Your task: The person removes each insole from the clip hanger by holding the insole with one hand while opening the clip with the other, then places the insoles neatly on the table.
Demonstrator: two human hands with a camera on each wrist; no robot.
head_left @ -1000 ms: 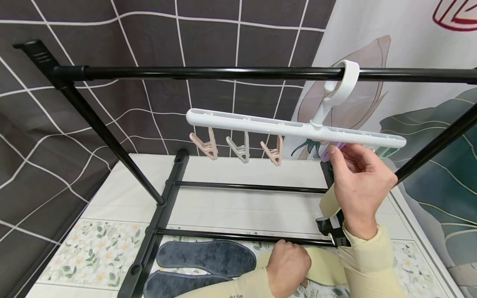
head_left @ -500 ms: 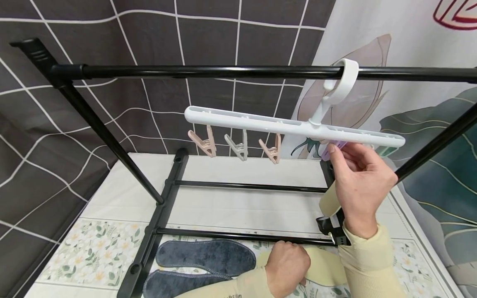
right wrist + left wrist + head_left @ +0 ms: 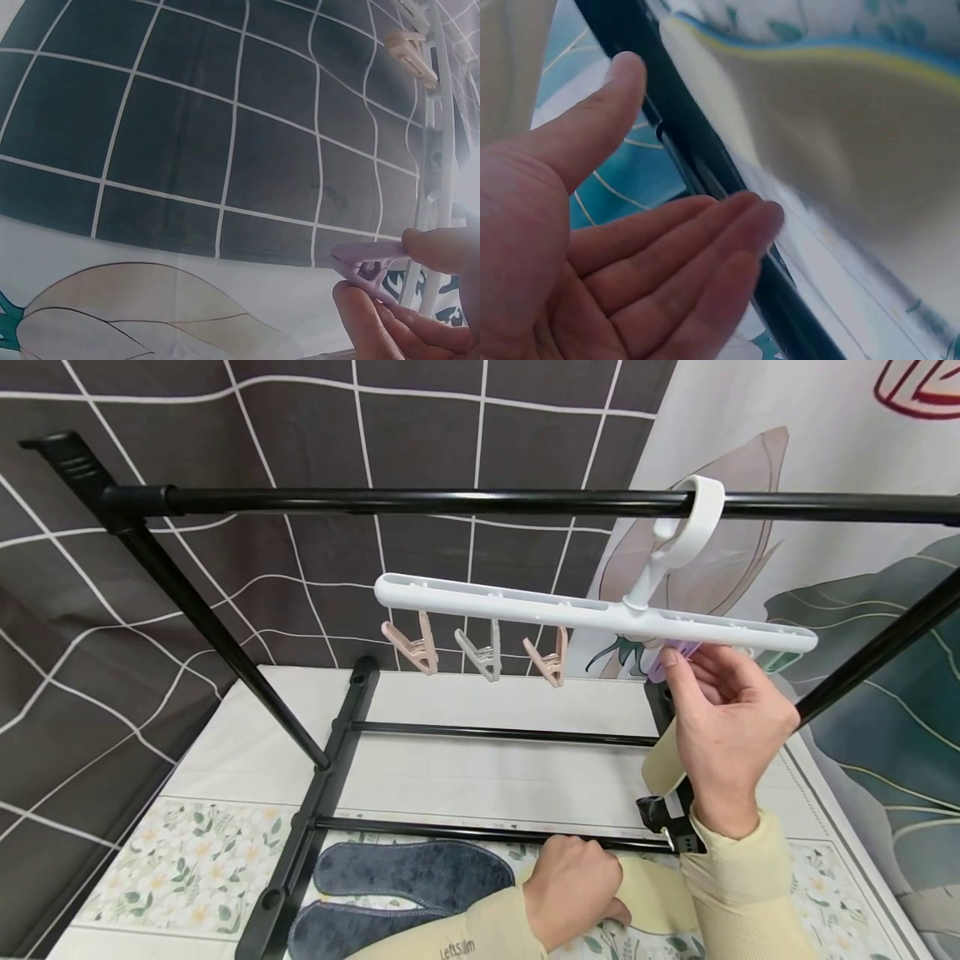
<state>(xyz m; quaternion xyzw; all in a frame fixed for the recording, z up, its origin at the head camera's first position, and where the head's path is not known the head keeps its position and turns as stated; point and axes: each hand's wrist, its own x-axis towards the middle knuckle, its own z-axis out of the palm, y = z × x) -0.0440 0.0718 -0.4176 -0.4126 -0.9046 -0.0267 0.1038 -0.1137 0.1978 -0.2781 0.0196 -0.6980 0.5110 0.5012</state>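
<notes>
My right hand pinches a purple clothespin under the white clip hanger, with thumb and fingertips on its two legs. The hanger's hook loops over the black top bar. Pink and grey clothespins, one of them a grey clothespin, dangle from its left half, and a green clothespin from its right end. Low down, my left hand is over a pale yellow insole. In the left wrist view its fingers are loosely extended, the thumb apart, holding nothing.
Two dark blue fuzzy insoles lie left of my left hand on the flowered mat. A black rack with lower rails and slanted side posts surrounds the work. Dark checked cloth hangs behind.
My left hand has shifted slightly up and to the left, and its thumb now shows in the head view. The right hand stays on the purple clothespin.
</notes>
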